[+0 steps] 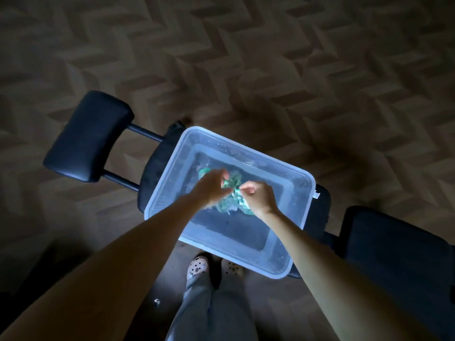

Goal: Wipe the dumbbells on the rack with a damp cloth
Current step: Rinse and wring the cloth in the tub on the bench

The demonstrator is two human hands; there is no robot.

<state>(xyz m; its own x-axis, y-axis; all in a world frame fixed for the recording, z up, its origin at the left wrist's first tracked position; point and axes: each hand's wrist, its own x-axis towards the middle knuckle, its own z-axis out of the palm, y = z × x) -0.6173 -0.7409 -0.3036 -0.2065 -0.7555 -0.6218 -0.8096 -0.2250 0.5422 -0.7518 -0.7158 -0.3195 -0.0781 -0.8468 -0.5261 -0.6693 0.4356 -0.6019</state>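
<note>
The fingers of the left hand are curled and pinch the bunched green cloth. The right hand pinches a pale edge of it just beside them. The cloth hangs between and below both sets of fingers, over the water in the clear plastic tub. The tub sits beneath the fingers on a dark padded table.

The step looks like wringing or opening out the wet cloth. To do it well, I judge the hands should twist in opposite directions, low over the tub so drips fall inside, until the cloth is damp, not dripping.

The light is dim, and I cannot tell whether the cloth's lower end touches the water. The dumbbells and rack are nowhere in view.
</note>
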